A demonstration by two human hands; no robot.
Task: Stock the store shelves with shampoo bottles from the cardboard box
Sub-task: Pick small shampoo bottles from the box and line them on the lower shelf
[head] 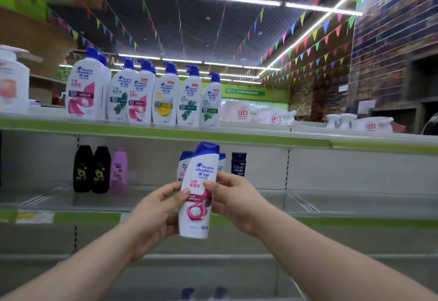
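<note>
Left grip (154,213) and right grip (233,197) both curl fingers and thumb round one white shampoo bottle (200,177), held nearly upright before the middle shelf (355,203). Above that shelf stand pump bottles (166,96); on it, toward its left end, black bottles (83,170).

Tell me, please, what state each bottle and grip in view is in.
shampoo bottle: near upright, cap closed, held off the shelves.
left grip: holds the bottle's left side.
right grip: holds its right side.
pump bottles: standing upright on the top shelf.
black bottles: upright on the middle shelf.
</note>
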